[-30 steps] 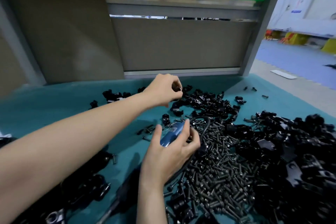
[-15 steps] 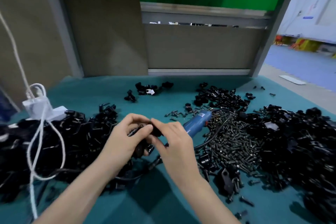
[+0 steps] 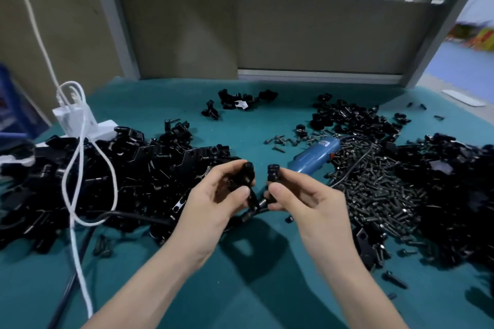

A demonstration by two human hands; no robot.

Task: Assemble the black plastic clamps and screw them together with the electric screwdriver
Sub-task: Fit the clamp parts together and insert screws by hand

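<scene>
Near the middle of the frame, two bare hands are raised just above a teal, felt-like tabletop point(image 3: 240, 291). The left hand point(image 3: 213, 203) has its grip curled round a chunky black plastic clamp piece point(image 3: 242, 177). Its thumb presses on the near side, and a rounded, glossy end of the piece pokes out above the fingers. The right hand point(image 3: 304, 195) has a tighter, narrower grip: thumb and forefinger pinch a small black clamp part point(image 3: 273, 171) with a short cylindrical top. The two parts are close together but apart, with a sliver of tabletop showing between them.

Just beyond the right hand, the electric screwdriver point(image 3: 315, 155) lies on its side. It is a smooth blue barrel with a pale label, and one side lies against a heap of dark metal screws point(image 3: 374, 189) that spreads across the right-centre of the frame. A thin black cord point(image 3: 355, 165) winds over the screws.

A wide mound of angular black clamp parts point(image 3: 120, 168) fills the left-centre, and another mound point(image 3: 454, 181) fills the right edge. A smaller scatter point(image 3: 355, 120) lies in the upper right of the tabletop.

A white charger block point(image 3: 76, 119) stands at the left. Its white cable point(image 3: 77, 195) loops across the left mound and runs toward the bottom edge. Matte beige panels point(image 3: 320, 35) in grey frames rise behind the tabletop.
</scene>
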